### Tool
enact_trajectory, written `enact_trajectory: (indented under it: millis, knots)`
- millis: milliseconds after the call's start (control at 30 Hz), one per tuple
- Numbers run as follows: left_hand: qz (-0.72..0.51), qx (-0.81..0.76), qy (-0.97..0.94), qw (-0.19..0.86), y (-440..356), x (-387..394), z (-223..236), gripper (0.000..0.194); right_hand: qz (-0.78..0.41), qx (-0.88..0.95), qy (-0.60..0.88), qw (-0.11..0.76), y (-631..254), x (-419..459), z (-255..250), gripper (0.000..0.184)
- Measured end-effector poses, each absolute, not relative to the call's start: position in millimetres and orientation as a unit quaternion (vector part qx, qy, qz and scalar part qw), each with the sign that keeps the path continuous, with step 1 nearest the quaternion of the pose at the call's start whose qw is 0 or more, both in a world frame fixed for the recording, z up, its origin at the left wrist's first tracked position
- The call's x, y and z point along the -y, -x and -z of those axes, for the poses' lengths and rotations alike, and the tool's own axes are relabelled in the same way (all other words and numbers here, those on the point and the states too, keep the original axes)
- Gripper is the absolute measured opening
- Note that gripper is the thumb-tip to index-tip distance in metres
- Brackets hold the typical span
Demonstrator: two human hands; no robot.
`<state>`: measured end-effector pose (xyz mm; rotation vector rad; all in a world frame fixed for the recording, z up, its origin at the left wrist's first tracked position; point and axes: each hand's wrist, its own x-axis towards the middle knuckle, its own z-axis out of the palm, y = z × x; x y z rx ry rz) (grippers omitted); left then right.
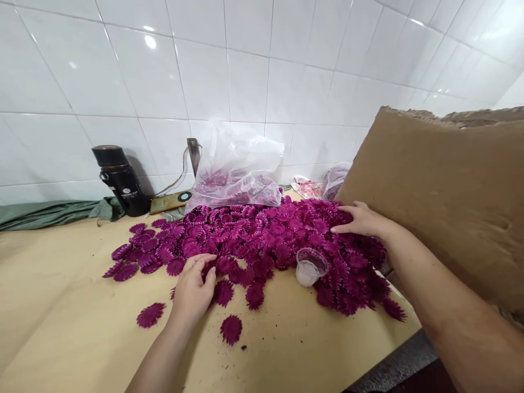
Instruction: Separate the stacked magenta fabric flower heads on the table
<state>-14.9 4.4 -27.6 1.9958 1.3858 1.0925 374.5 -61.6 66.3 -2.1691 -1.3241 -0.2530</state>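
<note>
Flower pieces (262, 234) heap toward the back edge of the tabletop (73, 305). My left hand (193, 286) curls at their front, grip unclear; beyond 1 cup (310, 268), my right hand (363, 222) spreads wide beside cardboard (442, 202) blocking the back-right corner. Bag (241, 164) and bottle (125, 183) stand behind.

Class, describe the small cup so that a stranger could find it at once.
Start at the large heap of purple flowers on the table. Go to its near edge, just left of the right hand, and find the small cup. Clear-sided, round and holding something whitish, it stands out against the purple flowers beside it.
</note>
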Motion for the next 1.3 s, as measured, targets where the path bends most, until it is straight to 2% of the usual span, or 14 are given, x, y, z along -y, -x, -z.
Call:
enact_trajectory:
  millis: [100, 133, 233, 333, 500, 700, 833, 933, 1033, 1133, 1233, 1300]
  knots:
    - [-0.416, -0.495, -0.726, 0.233, 14, -2, 25, 0.031, 0.111, 0.466, 0.848, 0.227, -359, 71, -84, 0.026]
    - [-0.42, -0.492, -0.725, 0.236, 13, -1, 24, 0.032, 0.124, 0.452, 0.854, 0.225, -351, 75, -90, 0.021]
    - [-0.413, -0.49, -0.721, 0.264, 12, 2, 22, 0.037, 0.146, 0.449, 0.844, 0.254, -323, 88, -97, 0.022]
    - [-0.403, -0.496, -0.709, 0.297, 10, 3, 26, 0.04, 0.09, 0.57, 0.776, 0.255, -294, 95, -89, 0.019]
    - [-0.415, -0.495, -0.69, 0.326, 8, 0, 39, 0.045, -0.004, 0.67, 0.729, 0.141, -263, 92, -70, 0.011]
    - [-0.405, -0.475, -0.722, 0.299, 7, 2, 39, 0.035, -0.089, 0.702, 0.706, -0.011, -240, 86, -64, 0.024]
    - [-0.395, -0.466, -0.727, 0.313, 5, 5, 33, 0.03, -0.098, 0.699, 0.707, -0.039, -233, 83, -62, 0.029]
    - [-0.406, -0.472, -0.69, 0.369, 3, 7, 28, 0.026, -0.121, 0.714, 0.688, -0.047, -238, 86, -68, 0.031]
    - [-0.424, -0.479, -0.568, 0.517, -5, 14, 18, 0.025, -0.124, 0.724, 0.679, 0.0, -250, 95, -81, 0.031]
    - [-0.444, -0.433, -0.383, 0.685, -23, 27, -4, 0.027, -0.078, 0.701, 0.693, 0.152, -247, 106, -87, 0.028]
    - [-0.453, -0.375, -0.225, 0.777, -50, 38, -29, 0.038, -0.051, 0.636, 0.7, 0.321, -209, 117, -65, 0.047]
    - [-0.43, -0.333, -0.185, 0.819, -67, 43, -40, 0.051, -0.071, 0.617, 0.677, 0.394, -170, 122, -38, 0.058]
